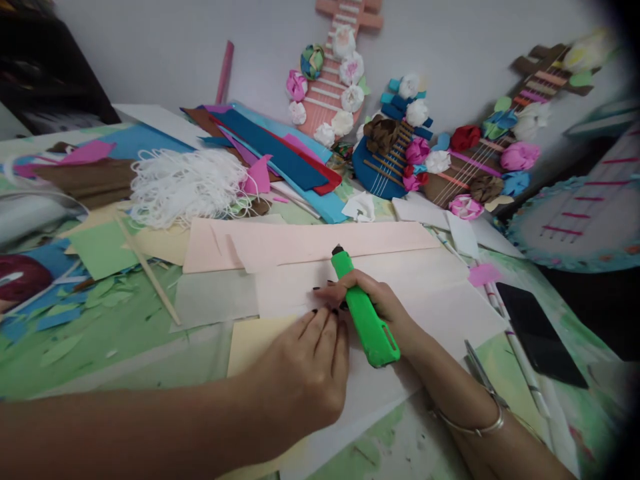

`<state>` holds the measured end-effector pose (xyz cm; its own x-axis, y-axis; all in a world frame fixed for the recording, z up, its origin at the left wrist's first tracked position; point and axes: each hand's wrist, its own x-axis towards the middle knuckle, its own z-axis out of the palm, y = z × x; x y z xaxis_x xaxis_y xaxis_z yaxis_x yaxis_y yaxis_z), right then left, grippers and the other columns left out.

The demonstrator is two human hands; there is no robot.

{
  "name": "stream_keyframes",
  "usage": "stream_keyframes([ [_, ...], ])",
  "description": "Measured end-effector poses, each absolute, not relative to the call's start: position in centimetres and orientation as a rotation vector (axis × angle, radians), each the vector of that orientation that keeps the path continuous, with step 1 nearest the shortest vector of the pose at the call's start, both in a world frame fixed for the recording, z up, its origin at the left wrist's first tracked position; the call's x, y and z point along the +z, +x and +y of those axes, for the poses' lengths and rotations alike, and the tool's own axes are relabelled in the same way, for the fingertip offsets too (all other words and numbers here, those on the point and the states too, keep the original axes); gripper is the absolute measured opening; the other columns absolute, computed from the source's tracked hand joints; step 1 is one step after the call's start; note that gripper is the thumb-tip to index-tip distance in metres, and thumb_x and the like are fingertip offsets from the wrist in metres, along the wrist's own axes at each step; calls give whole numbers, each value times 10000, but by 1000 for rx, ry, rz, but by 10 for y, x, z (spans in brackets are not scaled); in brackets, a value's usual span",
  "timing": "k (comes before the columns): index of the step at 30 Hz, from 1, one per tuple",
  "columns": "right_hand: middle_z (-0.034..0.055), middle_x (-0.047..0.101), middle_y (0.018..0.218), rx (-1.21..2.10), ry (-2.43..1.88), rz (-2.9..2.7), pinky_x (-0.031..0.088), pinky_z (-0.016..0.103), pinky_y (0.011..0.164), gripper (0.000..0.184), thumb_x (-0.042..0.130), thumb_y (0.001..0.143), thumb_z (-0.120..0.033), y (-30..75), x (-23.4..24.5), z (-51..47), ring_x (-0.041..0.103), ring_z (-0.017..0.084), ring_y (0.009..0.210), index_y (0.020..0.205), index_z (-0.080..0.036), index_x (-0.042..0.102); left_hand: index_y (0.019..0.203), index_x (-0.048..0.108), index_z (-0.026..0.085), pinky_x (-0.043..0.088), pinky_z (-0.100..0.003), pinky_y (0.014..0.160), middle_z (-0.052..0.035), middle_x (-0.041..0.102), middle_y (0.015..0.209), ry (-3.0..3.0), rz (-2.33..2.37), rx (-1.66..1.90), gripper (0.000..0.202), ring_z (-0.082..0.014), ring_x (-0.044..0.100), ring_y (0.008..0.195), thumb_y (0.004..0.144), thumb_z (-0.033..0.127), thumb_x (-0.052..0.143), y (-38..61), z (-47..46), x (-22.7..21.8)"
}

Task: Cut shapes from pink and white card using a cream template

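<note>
A bright green utility knife point(367, 320) with a dark tip lies slanted in my right hand point(383, 300); no blade shows. The thumb and fingers of that hand are closed, their tips reaching left to meet those of my left hand point(307, 373). My left hand has its fingers pressed together and bent down over white paper point(425, 293). Whatever is between the fingertips is too small or hidden to make out. Behind the hands runs a long pale pink paper strip point(310, 243). Cream paper point(245, 343) pokes out beside my left hand.
White string point(187, 187) sits in a tangled heap at the back left, near stacked coloured sheets point(280, 157). Decorated paper guitars point(330, 93) lean on the wall. At right lie a black phone point(540, 333) and scissors point(480, 367). A wooden stick point(150, 277) lies left.
</note>
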<state>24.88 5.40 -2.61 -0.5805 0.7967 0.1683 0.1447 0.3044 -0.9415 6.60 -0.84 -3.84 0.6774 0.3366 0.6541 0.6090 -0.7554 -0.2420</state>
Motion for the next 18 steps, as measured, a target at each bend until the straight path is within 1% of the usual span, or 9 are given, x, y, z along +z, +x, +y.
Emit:
stream_keyframes([
  [4, 23, 723, 1088, 1374, -846, -1856, 550, 405, 998, 102, 623, 903, -230, 248, -27, 53, 658, 228, 1197, 990, -262, 580, 1045, 704, -27, 615, -396, 842, -234, 740, 1044, -2394, -883, -697, 355, -316, 739, 962, 843, 60, 425, 66, -9, -43],
  [7, 28, 705, 1046, 1410, -842, -1879, 545, 409, 1007, 55, 588, 932, -244, 248, -26, 54, 653, 231, 1201, 983, -257, 571, 1039, 711, -30, 609, -401, 859, -236, 739, 1040, -2406, -876, -662, 361, -322, 740, 958, 828, 69, 436, 67, -9, -44],
  [9, 30, 702, 1054, 1432, -844, -1920, 552, 395, 992, 74, 570, 942, -232, 249, -23, 54, 653, 225, 1201, 1008, -262, 552, 1029, 714, -38, 612, -413, 846, -246, 737, 1028, -2428, -856, -652, 359, -333, 742, 942, 823, 70, 440, 68, -10, -43],
  [13, 38, 711, 1144, 1380, -873, -2057, 563, 364, 947, 178, 576, 927, -177, 249, -16, 54, 650, 214, 1206, 1055, -276, 502, 1004, 721, -36, 620, -402, 809, -248, 741, 1003, -2436, -849, -640, 360, -327, 750, 905, 812, 63, 434, 69, -13, -41],
  [15, 46, 712, 1182, 1335, -891, -2124, 561, 360, 935, 191, 569, 925, -160, 249, -14, 54, 660, 210, 1190, 1053, -277, 490, 994, 726, -25, 619, -398, 796, -244, 745, 991, -2420, -854, -645, 359, -320, 752, 893, 813, 63, 429, 70, -14, -41],
  [18, 51, 719, 1179, 1279, -906, -2174, 565, 353, 906, 182, 564, 929, -167, 248, -12, 54, 675, 209, 1163, 1050, -277, 484, 983, 729, -20, 616, -404, 793, -243, 746, 988, -2397, -865, -662, 347, -321, 752, 895, 812, 69, 441, 72, -16, -41],
])
